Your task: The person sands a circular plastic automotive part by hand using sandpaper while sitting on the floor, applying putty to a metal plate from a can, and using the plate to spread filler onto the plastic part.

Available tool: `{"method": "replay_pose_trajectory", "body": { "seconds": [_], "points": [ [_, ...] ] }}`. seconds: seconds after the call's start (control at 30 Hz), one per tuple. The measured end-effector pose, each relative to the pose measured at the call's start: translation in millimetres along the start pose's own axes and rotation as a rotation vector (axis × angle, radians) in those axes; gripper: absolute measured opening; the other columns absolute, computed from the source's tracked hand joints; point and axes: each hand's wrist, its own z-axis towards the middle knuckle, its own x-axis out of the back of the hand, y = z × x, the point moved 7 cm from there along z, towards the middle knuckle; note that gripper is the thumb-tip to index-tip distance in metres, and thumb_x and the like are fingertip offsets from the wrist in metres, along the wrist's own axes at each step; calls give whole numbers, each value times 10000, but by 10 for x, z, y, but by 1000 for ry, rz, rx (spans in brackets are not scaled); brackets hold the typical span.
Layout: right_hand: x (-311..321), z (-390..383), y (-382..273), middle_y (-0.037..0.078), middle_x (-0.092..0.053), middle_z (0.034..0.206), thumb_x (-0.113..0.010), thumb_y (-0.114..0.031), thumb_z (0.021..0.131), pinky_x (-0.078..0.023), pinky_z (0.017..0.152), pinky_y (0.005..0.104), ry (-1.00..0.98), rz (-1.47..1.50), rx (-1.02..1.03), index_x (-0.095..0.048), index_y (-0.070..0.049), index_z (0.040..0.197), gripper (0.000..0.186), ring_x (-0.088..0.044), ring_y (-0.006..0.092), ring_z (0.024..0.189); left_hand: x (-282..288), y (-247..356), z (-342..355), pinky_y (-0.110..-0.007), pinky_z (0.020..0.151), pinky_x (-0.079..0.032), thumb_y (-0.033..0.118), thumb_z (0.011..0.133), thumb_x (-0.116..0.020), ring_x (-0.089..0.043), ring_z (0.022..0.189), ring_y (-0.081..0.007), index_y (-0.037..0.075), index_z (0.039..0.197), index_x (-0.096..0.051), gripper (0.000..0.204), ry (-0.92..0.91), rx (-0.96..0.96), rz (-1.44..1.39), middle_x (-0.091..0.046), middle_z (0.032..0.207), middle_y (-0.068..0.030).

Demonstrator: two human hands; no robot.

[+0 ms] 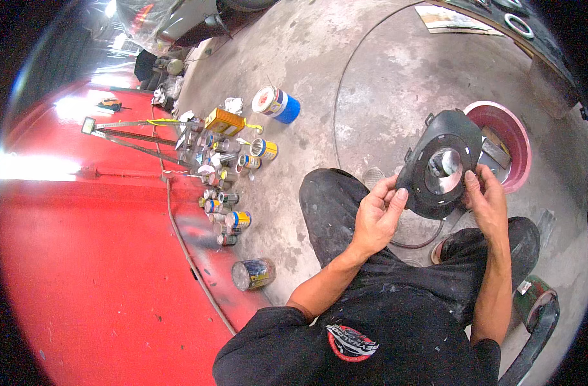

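Note:
My left hand (380,220) and my right hand (488,201) hold a black fog light bezel (424,167) between them, above my knees. It is an oval plastic piece with small clips along its rim and a round, shiny lens-like centre. The left thumb presses on its lower left edge, and the right thumb on its right edge. Fingers of both hands curl behind it, partly hidden. Just beyond the right hand stands a reddish-pink tub (524,138). A brownish-grey block (496,154) and other flat pieces lie in it, partly covered by the bezel.
Several paint cans (240,220) and jars crowd along the red wall (101,257). A blue-and-white bucket (285,108) and an orange-yellow tin (224,121) stand farther off. A dark hose (337,96) curves across the concrete floor. A green-and-black cylindrical object (535,299) sits at lower right.

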Motion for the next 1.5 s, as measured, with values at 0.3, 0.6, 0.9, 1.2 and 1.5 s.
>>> {"method": "replay_pose_trajectory", "body": {
  "seconds": [0.3,0.6,0.9,1.2,1.5],
  "points": [
    [-105,2,38,67,-640,941,-514,-225,972,-487,675,275,-83,2,-35,-524,48,1234,379,-582,108,795,-28,99,-91,-250,816,-486,119,911,-632,-621,917,-102,-31,1173,-568,309,-10,-75,154,-678,1009,-65],
    [-175,-24,136,-18,-561,763,-460,-244,1003,-429,559,238,-74,-83,38,-544,-20,1211,316,-509,75,622,-153,265,-185,-281,808,-498,69,835,-695,-650,879,-140,-26,1128,-602,322,-75,-167,351,-691,944,-110],
    [-68,13,14,60,-611,847,-456,-216,987,-466,646,282,-138,-132,69,-549,13,1197,324,-568,128,709,-351,294,-132,-291,812,-502,81,824,-716,-653,868,-150,-23,1133,-600,346,-116,-169,351,-691,953,-105],
    [4,-35,69,168,-639,1156,-510,-186,966,-456,889,316,-18,-453,171,-558,1,1253,346,-601,207,1029,80,121,-141,-252,803,-499,105,933,-591,-600,916,-86,-57,1204,-522,323,44,34,24,-668,980,-76],
    [1483,-984,475,151,-512,1353,-556,-252,950,-283,1092,347,400,-648,-13,-489,-6,1336,462,-439,247,1282,1184,352,129,-287,706,-461,233,974,-534,-519,768,-106,30,1079,-561,230,439,-116,343,-558,854,5]
  ]
}}
